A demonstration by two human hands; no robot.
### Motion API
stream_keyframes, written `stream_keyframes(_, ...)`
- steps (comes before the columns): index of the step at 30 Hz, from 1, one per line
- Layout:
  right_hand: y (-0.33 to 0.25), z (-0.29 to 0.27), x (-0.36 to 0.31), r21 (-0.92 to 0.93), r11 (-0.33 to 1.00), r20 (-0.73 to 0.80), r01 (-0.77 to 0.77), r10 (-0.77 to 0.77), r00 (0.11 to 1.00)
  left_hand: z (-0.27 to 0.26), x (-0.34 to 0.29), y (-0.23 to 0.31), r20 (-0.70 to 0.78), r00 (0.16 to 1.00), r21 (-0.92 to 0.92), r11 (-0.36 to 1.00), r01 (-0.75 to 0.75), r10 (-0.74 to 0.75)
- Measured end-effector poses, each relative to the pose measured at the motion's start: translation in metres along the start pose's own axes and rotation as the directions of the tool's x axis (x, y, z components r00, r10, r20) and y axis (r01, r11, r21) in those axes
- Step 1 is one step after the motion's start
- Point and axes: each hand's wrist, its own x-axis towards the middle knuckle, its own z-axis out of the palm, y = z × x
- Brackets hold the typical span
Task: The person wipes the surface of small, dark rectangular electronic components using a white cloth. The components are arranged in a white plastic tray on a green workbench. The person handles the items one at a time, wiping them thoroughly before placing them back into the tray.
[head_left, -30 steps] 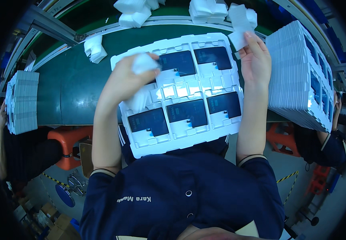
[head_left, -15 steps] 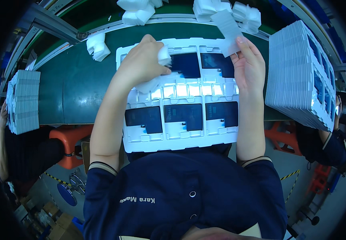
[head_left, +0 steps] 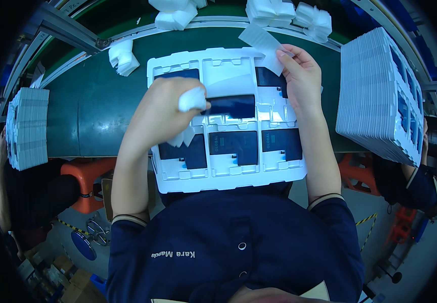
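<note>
A white plastic tray (head_left: 228, 183) with moulded compartments lies in front of me, holding several flat black batteries (head_left: 234, 148). My left hand (head_left: 165, 108) is closed around a bundle of thin white foam sheets (head_left: 192, 99). Its fingertips also pinch the left edge of one black battery (head_left: 232, 106), raised and tilted below the bare top middle compartment. My right hand (head_left: 302, 73) pinches a thin translucent foam sheet (head_left: 264, 43) over the tray's top right corner, partly covering the battery there.
A tall stack of white trays (head_left: 367, 91) stands at the right, a smaller stack (head_left: 30, 129) at the left. One foam bundle (head_left: 123, 57) lies on the green table (head_left: 97, 111); several more lie beyond the metal rail. Other people sit at both sides near orange stools (head_left: 84, 184).
My left hand has come down and toward me, and the top middle battery has left its compartment with it. My right hand has shifted left with its foam sheet.
</note>
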Motion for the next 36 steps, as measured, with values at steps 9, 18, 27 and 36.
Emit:
stream_keyframes(9, 0.002, -0.011, 0.000, 0.061, 0.998, -0.046, 0.020, -0.017, 0.999, -0.006, 0.056, -0.034, 0.055, 0.964, 0.051, 0.965, 0.257, -0.259)
stream_keyframes(18, 0.002, -0.012, -0.002, 0.030, 0.994, 0.109, 0.107, -0.110, 0.988, -0.025, 0.033, -0.027, -0.052, 0.947, -0.154, 0.939, 0.306, -0.317)
stream_keyframes(27, -0.011, 0.040, 0.005, -0.273, 0.961, 0.779, 0.044, 0.194, 0.596, -0.047, -0.041, -0.024, 0.229, 0.942, -0.375, 0.870, 0.319, -0.247)
stream_keyframes(36, 0.006, 0.041, -0.015, 0.037, 0.930, 0.627, -0.365, 0.263, 0.734, -0.027, -0.059, -0.023, 0.229, 0.952, -0.498, 0.816, 0.294, -0.203)
